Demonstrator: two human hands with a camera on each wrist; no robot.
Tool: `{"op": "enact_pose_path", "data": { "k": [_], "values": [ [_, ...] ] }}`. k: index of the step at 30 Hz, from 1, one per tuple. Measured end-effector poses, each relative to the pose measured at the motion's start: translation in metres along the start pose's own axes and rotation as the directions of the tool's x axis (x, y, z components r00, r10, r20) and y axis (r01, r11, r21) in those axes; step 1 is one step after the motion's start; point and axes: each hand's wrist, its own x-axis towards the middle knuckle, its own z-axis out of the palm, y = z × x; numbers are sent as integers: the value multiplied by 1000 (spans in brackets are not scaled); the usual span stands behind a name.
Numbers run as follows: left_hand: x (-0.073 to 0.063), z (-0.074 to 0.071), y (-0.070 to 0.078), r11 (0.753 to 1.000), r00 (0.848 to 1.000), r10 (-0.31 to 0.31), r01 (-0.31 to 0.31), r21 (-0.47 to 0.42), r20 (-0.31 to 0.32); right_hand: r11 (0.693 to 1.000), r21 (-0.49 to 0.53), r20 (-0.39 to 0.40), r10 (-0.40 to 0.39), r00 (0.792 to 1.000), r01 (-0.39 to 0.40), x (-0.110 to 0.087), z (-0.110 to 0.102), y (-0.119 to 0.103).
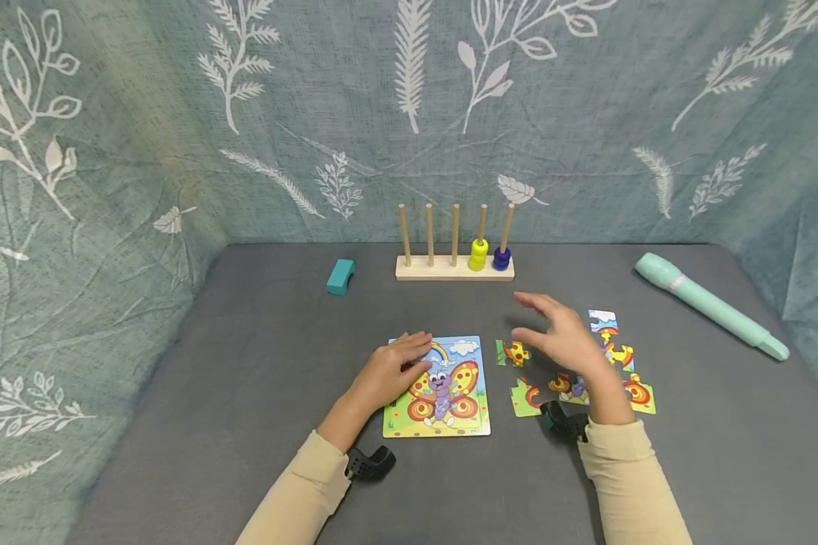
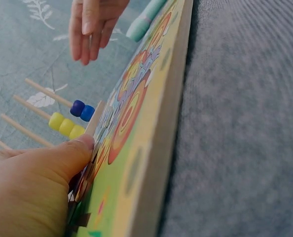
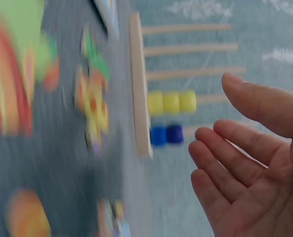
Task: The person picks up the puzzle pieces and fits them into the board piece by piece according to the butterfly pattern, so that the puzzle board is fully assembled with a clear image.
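Note:
A square butterfly puzzle board (image 1: 450, 424) lies on the grey table in the head view. My left hand (image 1: 385, 375) rests on its left side, with the thumb (image 2: 70, 158) against the printed face in the left wrist view. Over the loose puzzle pieces to the right hovers my right hand (image 1: 564, 341), fingers extended and thumb apart, holding nothing. One piece with a yellow wing part (image 1: 514, 353) lies near its thumb, and a green-and-red piece (image 1: 525, 399) is below that. Several others, including a red-ringed corner piece (image 1: 642, 395), lie partly hidden behind the right hand and wrist.
At the back stands a wooden peg rack (image 1: 443, 274) with yellow beads (image 1: 478, 255) and blue beads (image 1: 501, 259). A teal arch block (image 1: 341, 277) sits left of it. A mint-green marker-shaped object (image 1: 716, 306) lies at the right. A patterned curtain (image 1: 354, 98) hangs behind.

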Motion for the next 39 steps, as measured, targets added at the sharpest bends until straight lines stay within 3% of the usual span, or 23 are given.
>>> {"op": "enact_pose_path", "data": {
  "k": [9,13,19,29,39],
  "values": [
    [0,3,-2,1000,1000,0,0,-11,-11,995,-51,-25,79,997,-80,-13,-55,31],
    [1,2,-2,1000,1000,-6,6,-6,-7,993,-31,11,118,993,-117,-17,-75,45],
    [0,1,-1,1000,1000,-29,29,-6,6,993,-27,78,114,990,-112,-24,-95,70],
    [-1,3,-1,999,999,-38,38,-8,5,984,-90,214,171,962,-155,-21,-106,95],
    [-1,2,-2,1000,1000,0,0,-23,-15,989,-134,203,87,975,-60,-15,-104,107]
  ]
}}
